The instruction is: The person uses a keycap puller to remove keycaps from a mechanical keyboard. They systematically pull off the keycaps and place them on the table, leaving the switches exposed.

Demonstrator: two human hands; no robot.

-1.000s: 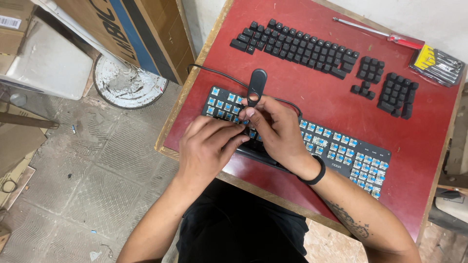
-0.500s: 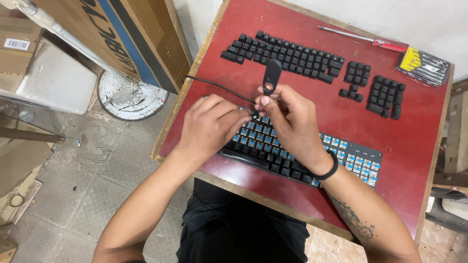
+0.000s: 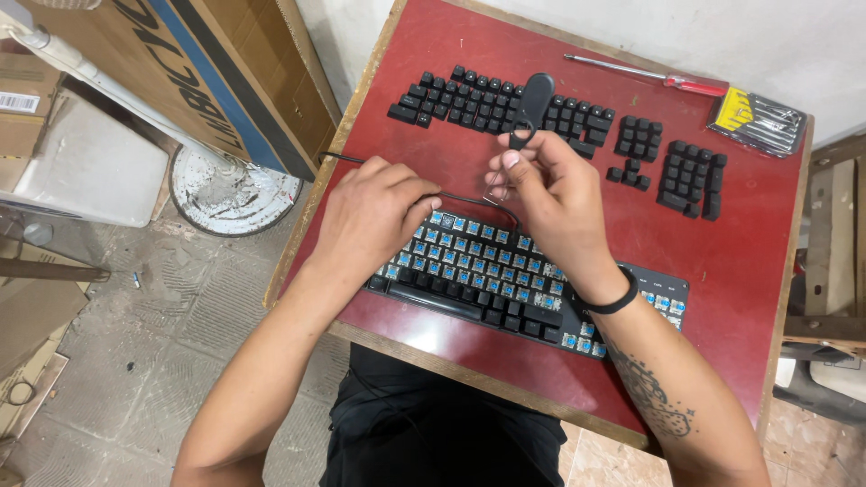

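Loose keycaps (image 3: 505, 101) lie on the table (image 3: 749, 271) behind the keyboard (image 3: 505, 280).
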